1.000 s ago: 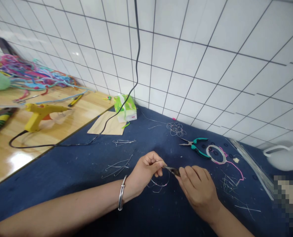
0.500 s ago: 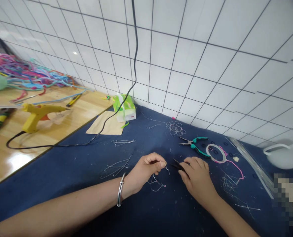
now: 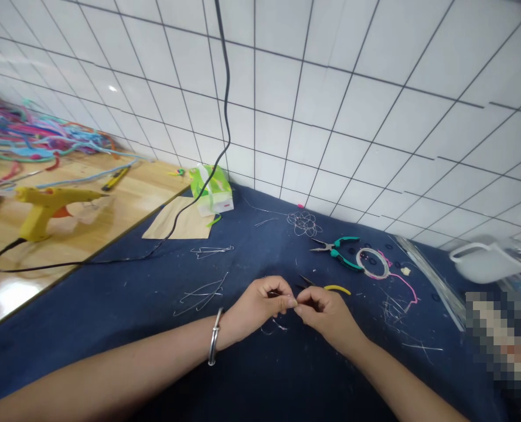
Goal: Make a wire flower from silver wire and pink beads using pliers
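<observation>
My left hand [image 3: 266,300], with a silver bangle at the wrist, pinches a thin bent wire [image 3: 280,326]; loops of it hang below the fingers. The fingertips of my right hand [image 3: 324,310] meet those of the left and are closed on the wire too, though the piece between them is mostly hidden. Just behind my right hand lie pliers with a yellow handle [image 3: 338,289], partly covered by it. Farther back are green-handled long-nose pliers [image 3: 334,246]. To the left of my hands lie several bent wires [image 3: 203,295].
A coiled wire tangle [image 3: 303,223] lies near the tiled wall. On the right are a white ring [image 3: 359,261], wire scraps [image 3: 394,310] and a white jug [image 3: 489,261]. Leftward stand a tissue pack [image 3: 211,190], a yellow glue gun [image 3: 40,208] and its black cord [image 3: 150,255].
My right hand has let go of the dark-jawed pliers, which now lie on the cloth, and moved left to meet my left hand at the wire. The view has shifted slightly right.
</observation>
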Demonstrator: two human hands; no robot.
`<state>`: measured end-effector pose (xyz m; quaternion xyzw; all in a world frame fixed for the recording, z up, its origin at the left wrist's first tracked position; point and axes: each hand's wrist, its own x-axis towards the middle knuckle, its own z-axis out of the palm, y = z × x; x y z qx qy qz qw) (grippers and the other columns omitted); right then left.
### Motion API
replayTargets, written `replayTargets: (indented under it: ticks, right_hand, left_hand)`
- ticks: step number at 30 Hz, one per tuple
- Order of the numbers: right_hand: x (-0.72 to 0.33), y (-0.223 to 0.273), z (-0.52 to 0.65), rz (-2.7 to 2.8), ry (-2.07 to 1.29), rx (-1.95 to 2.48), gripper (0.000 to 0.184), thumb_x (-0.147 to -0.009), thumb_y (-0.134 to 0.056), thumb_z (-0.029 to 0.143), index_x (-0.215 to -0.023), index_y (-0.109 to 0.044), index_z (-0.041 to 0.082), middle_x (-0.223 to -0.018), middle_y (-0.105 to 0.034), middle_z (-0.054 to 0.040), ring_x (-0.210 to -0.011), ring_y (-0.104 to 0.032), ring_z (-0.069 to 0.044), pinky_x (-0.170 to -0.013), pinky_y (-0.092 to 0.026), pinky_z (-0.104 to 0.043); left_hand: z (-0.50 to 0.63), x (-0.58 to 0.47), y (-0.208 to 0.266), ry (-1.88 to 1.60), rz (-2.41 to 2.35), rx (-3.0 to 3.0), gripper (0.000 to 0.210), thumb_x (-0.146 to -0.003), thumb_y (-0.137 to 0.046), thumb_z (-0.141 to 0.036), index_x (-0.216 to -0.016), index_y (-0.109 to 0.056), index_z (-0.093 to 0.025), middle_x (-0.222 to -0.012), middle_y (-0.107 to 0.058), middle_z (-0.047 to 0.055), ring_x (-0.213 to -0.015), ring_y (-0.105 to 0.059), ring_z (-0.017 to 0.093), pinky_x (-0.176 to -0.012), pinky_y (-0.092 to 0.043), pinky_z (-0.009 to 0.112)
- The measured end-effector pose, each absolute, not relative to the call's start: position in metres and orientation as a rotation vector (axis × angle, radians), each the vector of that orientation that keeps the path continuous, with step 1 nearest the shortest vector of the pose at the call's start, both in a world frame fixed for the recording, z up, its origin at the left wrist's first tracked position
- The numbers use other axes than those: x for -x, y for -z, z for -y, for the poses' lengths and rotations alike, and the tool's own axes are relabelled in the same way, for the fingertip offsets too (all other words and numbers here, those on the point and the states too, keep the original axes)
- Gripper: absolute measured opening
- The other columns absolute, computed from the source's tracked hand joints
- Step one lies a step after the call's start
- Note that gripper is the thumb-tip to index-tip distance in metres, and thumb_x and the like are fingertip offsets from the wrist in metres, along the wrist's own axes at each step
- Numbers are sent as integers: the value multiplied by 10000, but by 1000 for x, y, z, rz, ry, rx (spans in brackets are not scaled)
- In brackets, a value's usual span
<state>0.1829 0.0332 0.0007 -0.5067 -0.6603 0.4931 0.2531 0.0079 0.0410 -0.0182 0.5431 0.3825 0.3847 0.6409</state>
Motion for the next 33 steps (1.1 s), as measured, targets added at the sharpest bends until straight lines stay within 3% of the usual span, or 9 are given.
replayTargets:
  ticks: [5, 10, 15, 21, 28, 33]
  right_hand:
    - [-183, -1, -32, 1653, -1597, 1304, 62, -723, -563, 217, -752, -530, 173, -598, -537, 42, -532, -543, -94, -505, -392, -202]
    - [-185, -4, -31, 1677, -1609, 1272, 59, -759, -518, 239, -763, -516, 180, -646, -570, 26, -528, -550, -93, -494, -397, -203]
    - [-186, -5, -28, 1960, -1034, 1341, 104, -785, -484, 226, -700, -529, 187, -584, -494, 41, -548, -469, -85, -530, -353, -202]
    - [-193, -3, -30, 2079, -417, 1412, 123, -804, -429, 199, -720, -515, 179, -676, -526, -10, -646, -481, -126, -635, -352, -255]
    - [-188, -9, -32, 1966, -1277, 1323, 95, -805, -476, 238, -800, -557, 188, -637, -536, 34, -573, -480, -86, -539, -368, -198]
    - [-187, -5, -33, 1871, -1396, 1321, 64, -779, -503, 223, -762, -543, 176, -608, -528, 39, -566, -488, -83, -537, -377, -195]
  left_hand:
    - [-43, -8, 15, -896, -915, -1373, 101, -729, -621, -197, -678, -577, -122, -611, -521, -22, -574, -468, 81, -543, -370, 203]
    - [-44, -7, 16, -828, -842, -1332, 125, -754, -595, -242, -707, -563, -131, -608, -528, -24, -569, -481, 84, -554, -387, 210]
    - [-48, -5, 17, -733, -855, -1336, 162, -781, -554, -297, -729, -547, -143, -589, -496, -35, -544, -470, 85, -545, -392, 217]
    - [-48, -1, 14, -639, -902, -1481, 149, -754, -580, -262, -679, -544, -138, -617, -494, -29, -547, -443, 79, -521, -348, 200]
    - [-47, -3, 14, -681, -873, -1376, 157, -767, -563, -271, -692, -537, -136, -566, -468, -40, -522, -422, 78, -500, -323, 193]
    - [-48, -3, 16, -668, -855, -1400, 138, -760, -566, -266, -707, -549, -140, -582, -478, -38, -527, -426, 77, -500, -324, 190]
